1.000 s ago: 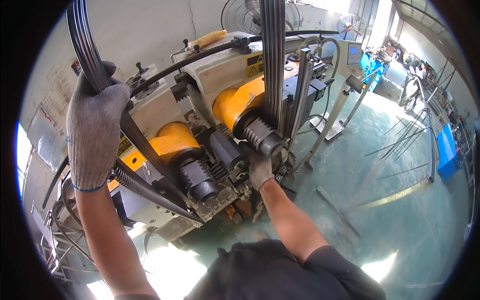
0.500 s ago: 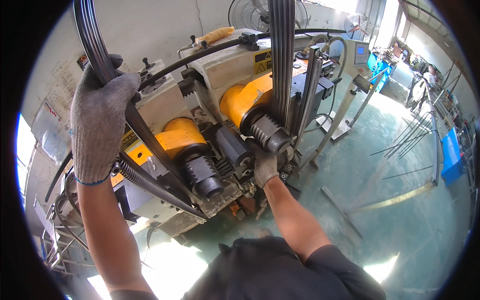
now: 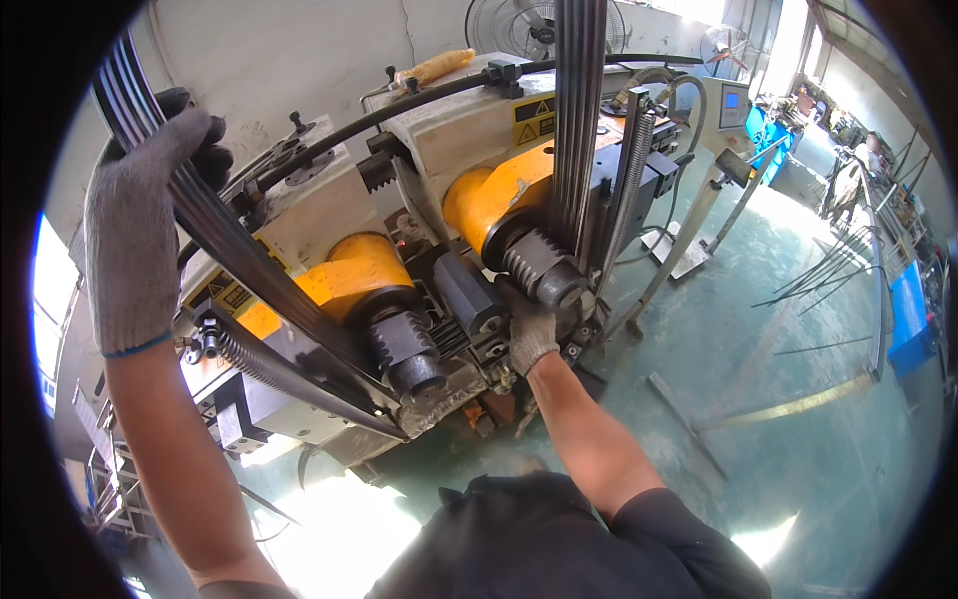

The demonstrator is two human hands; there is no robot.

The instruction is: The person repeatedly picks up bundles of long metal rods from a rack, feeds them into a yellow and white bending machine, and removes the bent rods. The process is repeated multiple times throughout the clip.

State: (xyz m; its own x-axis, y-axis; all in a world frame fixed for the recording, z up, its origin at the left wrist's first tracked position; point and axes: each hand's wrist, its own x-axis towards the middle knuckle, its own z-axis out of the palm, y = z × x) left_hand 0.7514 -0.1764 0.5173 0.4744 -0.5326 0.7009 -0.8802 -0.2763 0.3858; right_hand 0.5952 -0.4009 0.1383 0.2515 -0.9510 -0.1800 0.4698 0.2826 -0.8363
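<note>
Left hand (image 3: 135, 225) wrapped round a bundle of dark bars (image 3: 235, 245)

The left hand, in a grey knitted glove with a blue edge at the wrist, is curled closed about the bundle near its upper visible part. The bars slant from the upper left down to the machine (image 3: 429, 125), beside the left toothed cylinder (image 3: 404, 349). The right hand (image 3: 531, 334), gloved too, reaches in between a black block (image 3: 464, 288) and the right toothed cylinder (image 3: 542, 265); its fingertips are hidden, so I cannot tell whether it grips anything.

A coil spring (image 3: 274, 371) runs below the held bars. Behind each cylinder is a yellow arm, and a second bundle of bars (image 3: 577, 130) stands almost upright beside the right one. A long black curved bar (image 3: 424, 103) crosses the machine's top, near a yellow warning label (image 3: 534, 122).

Farther out are a large fan (image 3: 544, 38), a box with a small screen (image 3: 730, 115), and thin rods (image 3: 836, 262) lying on the green floor (image 3: 798, 429).
</note>
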